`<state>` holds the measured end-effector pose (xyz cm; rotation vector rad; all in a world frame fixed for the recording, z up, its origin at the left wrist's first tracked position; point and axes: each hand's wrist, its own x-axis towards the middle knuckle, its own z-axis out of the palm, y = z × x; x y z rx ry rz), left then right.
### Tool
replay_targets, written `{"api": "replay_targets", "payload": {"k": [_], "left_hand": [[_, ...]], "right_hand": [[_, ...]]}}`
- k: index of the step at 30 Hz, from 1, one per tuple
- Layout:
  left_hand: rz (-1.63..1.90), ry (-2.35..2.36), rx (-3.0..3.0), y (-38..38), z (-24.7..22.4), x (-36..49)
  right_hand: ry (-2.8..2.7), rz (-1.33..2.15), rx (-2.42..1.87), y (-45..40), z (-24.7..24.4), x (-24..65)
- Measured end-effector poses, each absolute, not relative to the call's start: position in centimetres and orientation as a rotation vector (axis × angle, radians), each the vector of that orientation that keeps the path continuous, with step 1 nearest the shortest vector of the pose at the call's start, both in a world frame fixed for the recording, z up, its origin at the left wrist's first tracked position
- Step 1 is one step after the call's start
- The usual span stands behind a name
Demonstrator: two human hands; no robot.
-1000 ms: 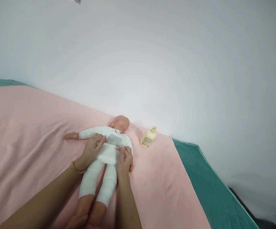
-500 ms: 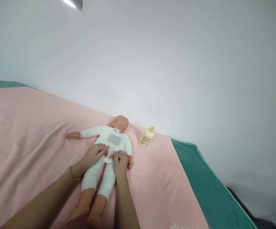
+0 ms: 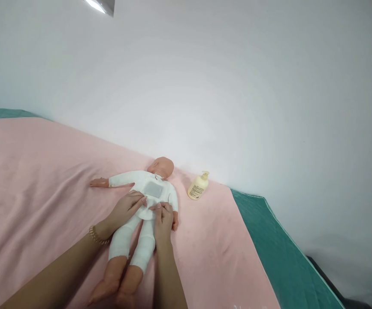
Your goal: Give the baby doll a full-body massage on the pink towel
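A baby doll point(image 3: 147, 189) in a white bodysuit lies on its back on a pink blanket point(image 3: 37, 180), head toward the wall, one arm stretched out to the left. My left hand point(image 3: 126, 209) rests flat on the doll's hip, fingers together on the lower edge of the bodysuit. My right hand point(image 3: 162, 219) pinches the white fabric at the doll's crotch between thumb and fingers. A beaded bracelet point(image 3: 95, 236) circles my left wrist. The doll's bare feet point toward me at the bottom of the view.
A cream pump bottle point(image 3: 198, 186) lies tilted on the blanket to the right of the doll's head, against the white wall point(image 3: 237, 86). A teal mattress point(image 3: 285, 257) shows beyond the blanket's right edge.
Both hands slid from the doll's belly down to its hips and crotch. The grey patch on the chest became uncovered. The view shifted slightly.
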<state>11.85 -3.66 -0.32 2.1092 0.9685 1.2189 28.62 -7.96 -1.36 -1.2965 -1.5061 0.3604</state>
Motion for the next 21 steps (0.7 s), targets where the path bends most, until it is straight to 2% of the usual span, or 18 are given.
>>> {"api": "replay_targets", "payload": {"k": [5,11,21], "left_hand": [[1.173,0.994,2.12,-3.76,-0.02,11.93],[1.327,1.003,2.148,-3.75,-0.36,11.77],[1.213,1.075,2.165,-3.32,-0.26,11.86]], "right_hand": [[-1.522,0.363,-1.317,-7.98,-1.25,28.56],[-1.506,0.283,-1.245,-8.35,-1.06,28.5],[-1.558,0.314,-1.322,-7.95,-1.08,28.53]]}}
